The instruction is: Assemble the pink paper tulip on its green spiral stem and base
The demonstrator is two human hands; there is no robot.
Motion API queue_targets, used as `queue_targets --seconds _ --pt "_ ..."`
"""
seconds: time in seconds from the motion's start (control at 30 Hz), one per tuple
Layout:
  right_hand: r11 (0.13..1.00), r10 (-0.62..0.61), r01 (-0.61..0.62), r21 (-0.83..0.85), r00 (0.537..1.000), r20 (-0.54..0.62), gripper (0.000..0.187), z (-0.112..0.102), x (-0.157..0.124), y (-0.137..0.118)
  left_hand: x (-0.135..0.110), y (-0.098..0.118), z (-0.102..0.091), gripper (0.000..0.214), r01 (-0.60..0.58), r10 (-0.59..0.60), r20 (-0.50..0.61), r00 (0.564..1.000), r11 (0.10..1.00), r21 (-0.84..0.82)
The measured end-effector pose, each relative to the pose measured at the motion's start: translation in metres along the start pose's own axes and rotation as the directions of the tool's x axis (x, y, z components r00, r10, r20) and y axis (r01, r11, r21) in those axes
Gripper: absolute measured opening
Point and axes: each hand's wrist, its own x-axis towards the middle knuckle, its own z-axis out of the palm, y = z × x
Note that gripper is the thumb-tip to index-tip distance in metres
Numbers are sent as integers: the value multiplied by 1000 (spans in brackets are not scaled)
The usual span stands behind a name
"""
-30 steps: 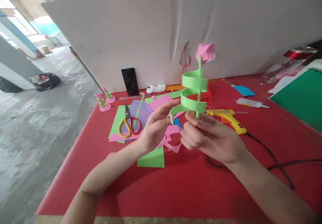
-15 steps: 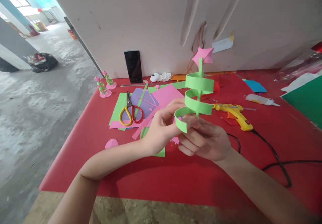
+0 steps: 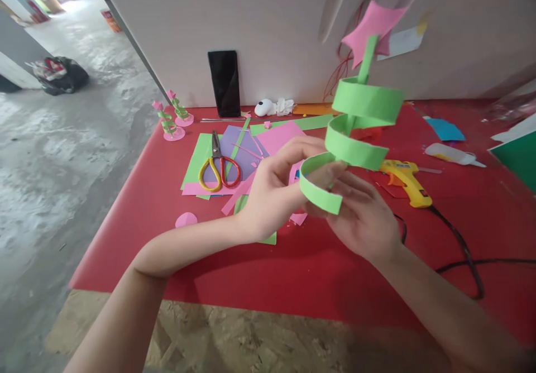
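Observation:
Between my hands is a paper tree [image 3: 363,102]: a light green strip spirals around a thin green stem, with a pink star [image 3: 372,29] at its top. It leans to the right, top away from me. My left hand [image 3: 282,189] is closed at the lower left, its fingers on the spiral's bottom turn. My right hand [image 3: 364,211] closes around the lower end of the stem, its fingertips partly hidden behind the green strip. A pink paper disc [image 3: 186,220] lies on the red table, left of my left hand.
Scissors [image 3: 219,163] lie on coloured paper sheets [image 3: 282,135]. A yellow glue gun [image 3: 406,180] with a black cord is at right, near a glue bottle [image 3: 454,154]. Two small paper trees [image 3: 168,124] stand at the back left. A phone [image 3: 225,82] leans on the wall.
The paper tree has come up closer and tilted to the right, its star now higher. My right hand has shifted slightly right. The view has tipped downward a little.

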Motion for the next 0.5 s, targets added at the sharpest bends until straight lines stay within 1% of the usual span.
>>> queue_targets --seconds 0.07,0.1,0.13,0.23,0.33,0.4,0.5 --pt "983 -87 75 -169 994 -68 27 -2 -4 2 1 1 -1 15 -67 60 84 995 995 80" --pt "967 -121 100 -233 990 -76 28 -2 -6 3 1 1 -1 16 -95 82 113 990 989 116" --pt "955 -143 118 -273 987 -74 27 -2 -8 3 2 0 -2 17 -109 93 119 989 984 139" --pt "918 -208 174 -357 976 -60 21 -1 -11 3 2 -3 -5 13 -134 112 134 985 976 169" --pt "885 -260 216 -412 964 -54 20 2 -12 1 1 -5 -6 9 -140 121 131 984 980 145" --pt "873 -282 226 -431 957 -68 21 4 -12 -1 1 -6 -6 9 -143 125 130 984 980 140" --pt "834 -323 229 -502 940 -108 24 7 -13 -3 0 -4 -4 12 -161 133 147 980 965 207"
